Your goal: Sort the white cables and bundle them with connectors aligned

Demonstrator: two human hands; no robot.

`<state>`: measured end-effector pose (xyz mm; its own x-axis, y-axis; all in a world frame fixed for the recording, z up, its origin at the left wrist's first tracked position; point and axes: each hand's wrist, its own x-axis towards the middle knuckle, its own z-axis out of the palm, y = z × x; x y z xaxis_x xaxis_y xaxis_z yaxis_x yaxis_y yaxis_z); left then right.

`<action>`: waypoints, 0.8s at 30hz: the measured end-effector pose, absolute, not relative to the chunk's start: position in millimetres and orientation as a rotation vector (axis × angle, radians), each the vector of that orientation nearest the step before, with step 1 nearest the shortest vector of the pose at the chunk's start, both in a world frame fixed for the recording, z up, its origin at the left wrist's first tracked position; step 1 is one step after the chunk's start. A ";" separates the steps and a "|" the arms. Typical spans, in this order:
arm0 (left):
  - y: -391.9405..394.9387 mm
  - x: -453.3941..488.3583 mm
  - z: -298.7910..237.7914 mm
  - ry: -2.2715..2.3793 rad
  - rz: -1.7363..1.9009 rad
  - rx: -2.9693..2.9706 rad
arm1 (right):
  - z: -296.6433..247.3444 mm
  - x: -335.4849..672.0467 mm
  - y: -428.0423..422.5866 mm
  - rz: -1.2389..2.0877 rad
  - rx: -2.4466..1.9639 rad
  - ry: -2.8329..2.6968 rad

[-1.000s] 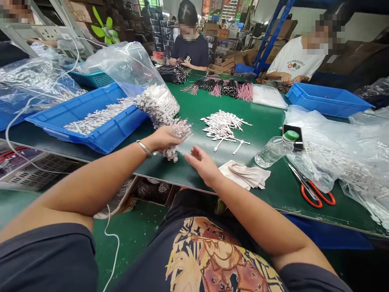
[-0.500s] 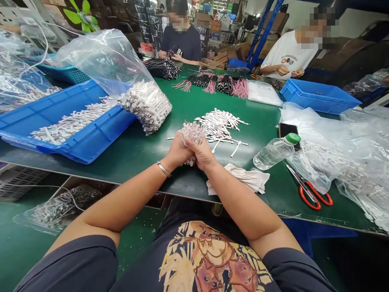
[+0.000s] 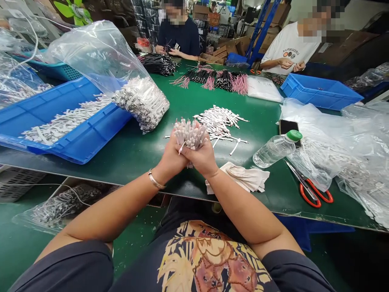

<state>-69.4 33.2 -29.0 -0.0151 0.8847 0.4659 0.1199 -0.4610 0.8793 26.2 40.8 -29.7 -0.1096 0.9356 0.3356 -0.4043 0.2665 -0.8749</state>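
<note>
Left hand [image 3: 171, 159] and right hand [image 3: 197, 157] together above the near edge of the green bench [image 3: 133, 152], a metal bangle [image 3: 154, 181] on the left wrist. Fingers [image 3: 184, 151] of both hands curled and pressed closely around a bundle of white cables [image 3: 189, 134], the ends fanning upward from the grip and a few tails showing below. Grip apparently tight to keep the many thin pieces gathered. On the floor at lower left, a clear zip bag of cables [image 3: 62, 205], off the work surface. Just right of the right hand, a folded beige cloth [image 3: 244, 177]. Farther right, orange-handled scissors [image 3: 313, 194], a water bottle [image 3: 275, 151] and a phone [image 3: 287, 127], all within easy reach. Directly ahead, a loose pile of white cables [image 3: 219, 121], probably spread for easy picking. At left, a blue plastic tray [image 3: 100, 121] of similar cables, with a bulging clear bag of them [image 3: 141, 103] resting against its corner. Far side: pink-and-black wire bundles [image 3: 212, 79] in a row, and two co-workers [image 3: 178, 34] [image 3: 291, 48] handling small items at upper centre and upper right.
</note>
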 end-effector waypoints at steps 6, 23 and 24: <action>32.6 -95.3 -52.2 1.163 1.373 1.788 | -46.8 21.7 38.4 1.159 -0.685 -1.335; 25.1 -90.1 -47.0 1.143 1.444 1.798 | -40.5 22.7 28.4 0.905 -0.769 -1.416; 26.1 -91.7 -47.0 1.151 1.412 1.816 | -41.5 23.1 29.7 0.900 -0.773 -1.437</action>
<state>-91.7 26.1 -47.0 0.0758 0.8778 0.4730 0.2862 -0.4735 0.8330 23.1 29.7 -41.5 -0.0669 0.8745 0.4804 -0.0498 0.4779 -0.8770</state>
